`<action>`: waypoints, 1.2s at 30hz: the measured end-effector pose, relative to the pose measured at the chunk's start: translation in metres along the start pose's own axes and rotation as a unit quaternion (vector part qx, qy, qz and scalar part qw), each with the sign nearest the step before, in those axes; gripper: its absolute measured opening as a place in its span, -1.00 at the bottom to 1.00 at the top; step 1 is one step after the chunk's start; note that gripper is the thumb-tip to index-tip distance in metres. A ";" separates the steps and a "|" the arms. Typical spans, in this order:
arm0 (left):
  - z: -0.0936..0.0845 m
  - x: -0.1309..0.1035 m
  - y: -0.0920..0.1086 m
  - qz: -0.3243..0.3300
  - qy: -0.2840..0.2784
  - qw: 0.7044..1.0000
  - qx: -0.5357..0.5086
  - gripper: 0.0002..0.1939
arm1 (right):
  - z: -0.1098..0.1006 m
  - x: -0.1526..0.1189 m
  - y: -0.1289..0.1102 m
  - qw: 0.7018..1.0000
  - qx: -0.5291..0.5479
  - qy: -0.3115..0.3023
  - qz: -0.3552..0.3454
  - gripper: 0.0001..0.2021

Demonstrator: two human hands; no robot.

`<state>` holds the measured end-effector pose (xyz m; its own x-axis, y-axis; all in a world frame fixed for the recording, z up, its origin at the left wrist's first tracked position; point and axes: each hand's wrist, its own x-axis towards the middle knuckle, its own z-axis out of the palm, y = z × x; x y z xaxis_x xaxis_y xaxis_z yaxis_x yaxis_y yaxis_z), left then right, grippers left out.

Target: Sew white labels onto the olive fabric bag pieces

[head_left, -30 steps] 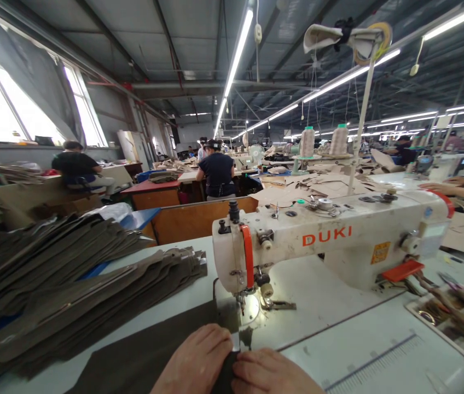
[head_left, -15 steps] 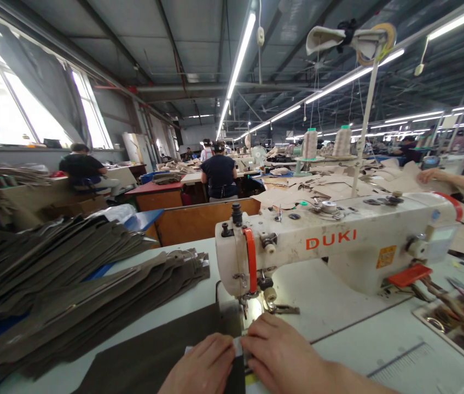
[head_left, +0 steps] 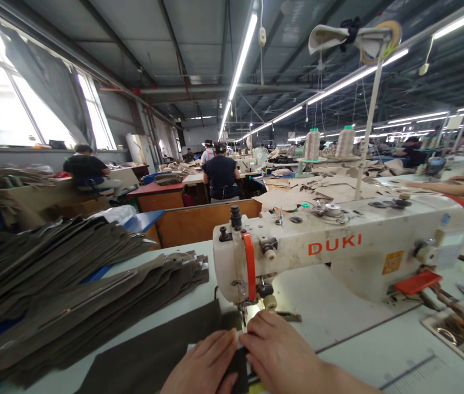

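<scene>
Left hand (head_left: 203, 364): flat, fingers spread, pressing the dark fabric piece (head_left: 154, 355) onto the table.
Right hand (head_left: 279, 353): open, fingertips on the fabric's edge just before the presser foot.
Machine: DUKI sewing machine (head_left: 338, 246) just behind both hands.
Left side: stacked dark cut pieces (head_left: 71, 295).

"DUKI" in orange letters on the sewing machine (head_left: 338, 246).

Your hands (head_left: 252, 355) sit tight under the sewing machine (head_left: 338, 251) head, which blocks any reach forward. Stacked fabric pieces (head_left: 92, 295) crowd the left of the worktop (head_left: 371, 339). To your right it lies bare up to a tray (head_left: 462, 328), apparently holding tools.
</scene>
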<state>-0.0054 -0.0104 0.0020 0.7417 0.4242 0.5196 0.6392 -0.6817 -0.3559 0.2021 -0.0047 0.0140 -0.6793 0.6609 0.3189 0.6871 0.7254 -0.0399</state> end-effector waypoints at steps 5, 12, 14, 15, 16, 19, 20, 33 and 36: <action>0.008 0.003 -0.002 -0.028 -0.018 0.999 -0.029 -0.62 | 0.006 0.000 0.003 0.999 0.011 0.023 0.038 -0.92; 0.017 0.004 -0.003 -0.040 -0.003 0.998 -0.040 -0.62 | 0.012 0.002 0.007 0.998 -0.021 0.044 0.040 -0.93; 0.019 0.003 -0.004 -0.022 0.010 0.999 -0.040 -0.62 | 0.011 0.002 0.007 0.998 -0.030 0.047 0.027 -0.94; 0.020 0.003 -0.004 -0.016 0.014 0.999 -0.042 -0.63 | 0.010 0.002 0.007 0.998 -0.035 0.045 0.020 -0.95; 0.020 0.003 -0.005 -0.012 0.016 0.999 -0.045 -0.63 | 0.010 0.002 0.006 0.998 -0.039 0.043 0.015 -0.95; 0.020 0.006 -0.006 -0.011 0.023 0.999 -0.045 -0.63 | 0.008 0.001 0.006 0.998 -0.031 0.037 0.028 -0.97; 0.020 0.008 -0.006 -0.012 0.023 0.999 -0.042 -0.64 | 0.008 0.001 0.007 0.998 -0.026 0.035 0.035 -0.97; 0.018 0.013 -0.005 -0.027 0.027 0.997 -0.062 -0.65 | 0.007 0.003 0.007 0.998 -0.045 0.040 0.028 -0.97; 0.018 0.013 -0.006 -0.021 0.028 0.998 -0.060 -0.66 | 0.006 0.004 0.007 0.997 -0.055 0.043 0.019 -0.97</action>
<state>0.0043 0.0101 -0.0030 0.6996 0.4230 0.5759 0.6390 -0.7311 -0.2392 0.2026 0.0036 0.0092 -0.6314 0.6651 0.3986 0.7388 0.6721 0.0488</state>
